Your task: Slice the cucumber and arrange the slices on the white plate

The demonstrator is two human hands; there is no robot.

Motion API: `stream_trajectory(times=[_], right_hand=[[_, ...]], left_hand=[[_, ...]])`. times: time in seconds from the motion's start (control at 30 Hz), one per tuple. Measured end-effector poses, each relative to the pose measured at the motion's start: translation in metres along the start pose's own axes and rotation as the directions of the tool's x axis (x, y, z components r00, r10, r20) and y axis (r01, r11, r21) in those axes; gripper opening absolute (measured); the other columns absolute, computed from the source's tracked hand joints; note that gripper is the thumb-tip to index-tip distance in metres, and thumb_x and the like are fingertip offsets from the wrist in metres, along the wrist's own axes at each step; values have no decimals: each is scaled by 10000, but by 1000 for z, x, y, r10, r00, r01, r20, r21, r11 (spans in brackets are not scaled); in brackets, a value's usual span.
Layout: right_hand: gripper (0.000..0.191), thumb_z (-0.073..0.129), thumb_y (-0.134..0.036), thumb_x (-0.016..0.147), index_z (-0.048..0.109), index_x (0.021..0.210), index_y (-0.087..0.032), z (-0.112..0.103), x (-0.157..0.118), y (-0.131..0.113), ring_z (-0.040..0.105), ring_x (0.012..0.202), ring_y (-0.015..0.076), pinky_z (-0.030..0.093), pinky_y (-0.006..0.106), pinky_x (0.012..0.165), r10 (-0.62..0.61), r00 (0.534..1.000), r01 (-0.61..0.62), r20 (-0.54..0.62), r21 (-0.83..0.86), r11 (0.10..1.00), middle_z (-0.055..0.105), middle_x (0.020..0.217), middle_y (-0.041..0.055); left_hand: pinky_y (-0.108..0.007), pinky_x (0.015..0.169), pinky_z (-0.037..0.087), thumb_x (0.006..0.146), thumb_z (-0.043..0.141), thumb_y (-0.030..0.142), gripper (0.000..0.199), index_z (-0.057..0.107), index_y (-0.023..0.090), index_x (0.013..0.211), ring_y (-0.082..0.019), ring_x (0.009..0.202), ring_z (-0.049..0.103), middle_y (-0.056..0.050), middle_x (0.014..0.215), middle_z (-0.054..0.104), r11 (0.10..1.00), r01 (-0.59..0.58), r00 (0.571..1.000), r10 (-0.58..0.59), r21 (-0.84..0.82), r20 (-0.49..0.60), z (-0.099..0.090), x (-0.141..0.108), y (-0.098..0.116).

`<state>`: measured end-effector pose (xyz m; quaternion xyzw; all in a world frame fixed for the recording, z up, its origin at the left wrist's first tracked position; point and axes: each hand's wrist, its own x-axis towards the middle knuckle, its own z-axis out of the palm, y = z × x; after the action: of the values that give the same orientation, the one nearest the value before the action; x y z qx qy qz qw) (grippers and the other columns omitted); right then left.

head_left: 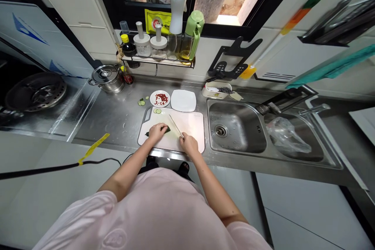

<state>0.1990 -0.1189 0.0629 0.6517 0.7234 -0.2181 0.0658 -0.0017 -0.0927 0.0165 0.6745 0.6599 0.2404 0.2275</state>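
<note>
On the white cutting board (pixel 191 125), my left hand (pixel 157 132) is closed over a dark green cucumber (pixel 168 129), whose ends show on both sides of the fingers. My right hand (pixel 189 143) grips the handle of a knife (pixel 175 125), its blade pointing up and left, just right of the cucumber and apart from it. Pale green slices (pixel 157 111) lie at the board's upper left. Several more slices (pixel 141 102) rest on the steel counter beyond it. Behind the board are a round plate (pixel 159 105) with chopped red pieces and a white square plate (pixel 183 100).
A lidded steel pot (pixel 108 80) stands at the back left, with a wok (pixel 35 91) farther left. Right of the board is a double sink (pixel 237 127) with a plastic bag (pixel 287 134). Bottles and jars fill a wall shelf (pixel 158 60).
</note>
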Motion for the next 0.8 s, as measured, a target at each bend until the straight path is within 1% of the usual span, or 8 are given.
stream_trajectory(times=[0.17, 0.3, 0.43, 0.57, 0.6, 0.67, 0.73, 0.8], right_hand=[[358, 360, -349, 958, 481, 1277, -242, -8, -8, -1, 633, 923, 201, 383, 261, 737, 5, 1000, -5, -30, 13, 1000, 686, 1001, 72], [377, 419, -350, 935, 452, 1295, -244, -14, -8, -1, 618, 948, 203, 387, 265, 759, -5, 997, 4, -71, -15, 1000, 665, 1064, 73], [447, 489, -355, 906, 417, 1325, -220, -16, -3, 3, 600, 966, 230, 388, 289, 783, -15, 992, 7, -127, -62, 998, 651, 1070, 91], [454, 506, -353, 904, 416, 1323, -205, -16, -1, 4, 582, 973, 237, 371, 298, 811, -33, 987, 19, -155, -90, 996, 635, 1075, 104], [459, 503, -351, 907, 407, 1331, -202, -16, -1, 4, 576, 978, 235, 365, 298, 820, -37, 988, 23, -148, -98, 995, 630, 1080, 110], [470, 493, -347, 915, 388, 1348, -195, -15, -2, 4, 565, 984, 232, 355, 301, 833, -42, 991, 27, -126, -117, 993, 620, 1080, 120], [481, 490, -346, 918, 382, 1359, -188, -14, -2, 3, 556, 978, 236, 348, 306, 834, -54, 992, 38, -115, -139, 990, 616, 1064, 122], [488, 493, -344, 917, 384, 1364, -182, -13, -3, 3, 549, 967, 238, 340, 307, 831, -82, 990, 63, -118, -155, 986, 613, 1051, 123]], left_hand=[[-290, 770, 462, 865, 518, 363, 219, 712, 282, 922, -191, 908, 632, -9, 941, 720, 1000, 28, 1000, -28, -1, 12, -3, 6, -2], [-277, 737, 462, 867, 512, 386, 236, 709, 271, 931, -181, 865, 638, -15, 955, 719, 997, 63, 998, -63, -50, 6, -5, 8, -4], [-268, 726, 466, 876, 494, 388, 255, 688, 257, 976, -171, 836, 639, -14, 923, 716, 981, 136, 987, -146, -140, -64, -6, 10, -9], [-274, 772, 483, 884, 480, 385, 309, 639, 217, 1088, -163, 859, 630, -45, 986, 693, 962, 166, 957, -210, -218, -201, -12, 15, -7], [-282, 796, 484, 883, 484, 385, 322, 625, 212, 1115, -166, 886, 624, -54, 1026, 679, 968, 142, 951, -192, -208, -241, -14, 16, -4], [-304, 864, 470, 880, 499, 382, 332, 612, 215, 1145, -181, 971, 598, -66, 1104, 643, 988, 55, 951, -97, -146, -295, -21, 19, 6], [-331, 954, 428, 870, 525, 382, 320, 627, 232, 1133, -205, 1082, 546, -64, 1152, 615, 996, -63, 966, 45, -62, -256, -26, 22, 19], [-364, 1004, 388, 845, 563, 407, 355, 635, 235, 1147, -232, 1144, 496, -73, 1201, 583, 990, -138, 974, 138, 9, -180, -29, 25, 29]])
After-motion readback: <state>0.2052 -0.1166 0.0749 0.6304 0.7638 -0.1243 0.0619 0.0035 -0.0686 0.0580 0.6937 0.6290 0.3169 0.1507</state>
